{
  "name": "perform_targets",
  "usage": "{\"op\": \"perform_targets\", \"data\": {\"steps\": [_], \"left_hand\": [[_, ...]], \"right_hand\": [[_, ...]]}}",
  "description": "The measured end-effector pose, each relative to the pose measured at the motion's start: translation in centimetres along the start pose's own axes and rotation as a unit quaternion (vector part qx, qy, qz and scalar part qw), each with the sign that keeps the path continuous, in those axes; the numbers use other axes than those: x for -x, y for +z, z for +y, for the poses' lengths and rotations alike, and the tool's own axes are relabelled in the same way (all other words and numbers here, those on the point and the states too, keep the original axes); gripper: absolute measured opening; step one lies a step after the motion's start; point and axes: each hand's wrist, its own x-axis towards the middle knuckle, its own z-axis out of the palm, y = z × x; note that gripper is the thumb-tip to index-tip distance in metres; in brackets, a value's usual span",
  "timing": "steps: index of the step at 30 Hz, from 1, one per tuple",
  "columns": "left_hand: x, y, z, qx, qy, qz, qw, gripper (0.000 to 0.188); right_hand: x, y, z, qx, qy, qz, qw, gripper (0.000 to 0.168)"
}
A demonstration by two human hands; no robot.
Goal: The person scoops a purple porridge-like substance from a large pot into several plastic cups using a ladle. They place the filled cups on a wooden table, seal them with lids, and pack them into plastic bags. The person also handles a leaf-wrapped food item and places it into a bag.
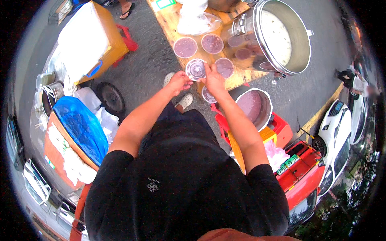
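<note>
A clear round plastic lid (196, 70) is held between my two hands at the table's near corner. My left hand (178, 83) pinches its left edge, while my right hand (214, 80) has thumb and fingers on the right edge. Whether a cup sits under it I cannot tell. Beyond the lid, a filled cup (185, 47) and a second filled cup (212, 43) hold a purplish, grainy mixture. Another filled cup (224, 67) stands just past my right fingers. Below my right wrist, a clear round plastic piece (208, 95) is partly hidden by the arm.
On the wooden table (169, 22) are plastic bags (197, 24) and a tall steel pot (285, 37) of whitish liquid. A smaller pot (251, 104) of purple mixture sits by a red plastic stool (222, 122). A foam-lidded yellow box (116, 39) and a blue bag (80, 120) are leftward.
</note>
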Motion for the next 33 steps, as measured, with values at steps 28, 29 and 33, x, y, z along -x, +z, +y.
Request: {"op": "perform_targets", "data": {"steps": [28,29,33], "left_hand": [[30.9,-27.1,-16.4,0.095,0.032,0.149,0.984,0.033],[31.6,-28.1,-18.1,0.133,0.048,0.170,0.975,0.033],[35.3,-29.2,-18.3,0.197,0.059,0.238,0.949,0.028]], "right_hand": [[3.2,41.2,-44.1,-0.294,-0.156,-0.341,0.879,0.038],[4.0,39.0,-47.6,-0.274,-0.134,-0.389,0.869,0.042],[5.1,40.8,-53.0,-0.170,-0.056,-0.365,0.914,0.036]]}}
